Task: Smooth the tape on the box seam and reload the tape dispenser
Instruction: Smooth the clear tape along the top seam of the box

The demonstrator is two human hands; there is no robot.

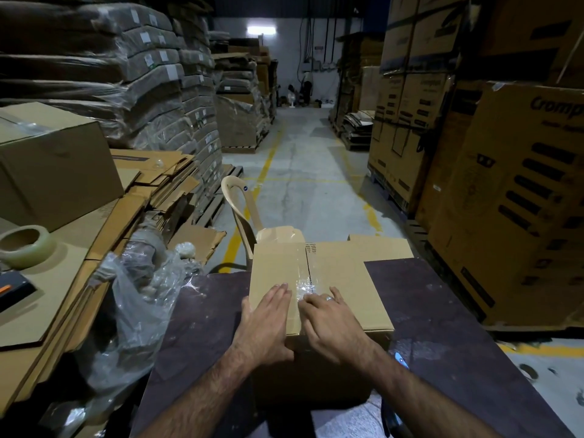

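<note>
A brown cardboard box (pixel 341 279) stands on a dark table (pixel 442 311) in front of me. Clear tape (pixel 305 273) runs along its middle seam and shines near my fingers. My left hand (pixel 268 320) lies flat on the box top left of the seam, thumb over the left edge. My right hand (pixel 328 324) presses on the tape at the near end of the seam, fingers slightly bent. A roll of clear tape (pixel 27 246) sits on flattened cardboard at the far left. A blue object (pixel 400 361) peeks out by my right wrist.
A crumpled plastic bag (pixel 139 298) lies left of the table. A sealed box (pixel 53 165) and flat cardboard sheets are piled at the left. A plastic chair (pixel 240 210) stands behind the box. Printed cartons (pixel 518 200) line the right; an aisle runs ahead.
</note>
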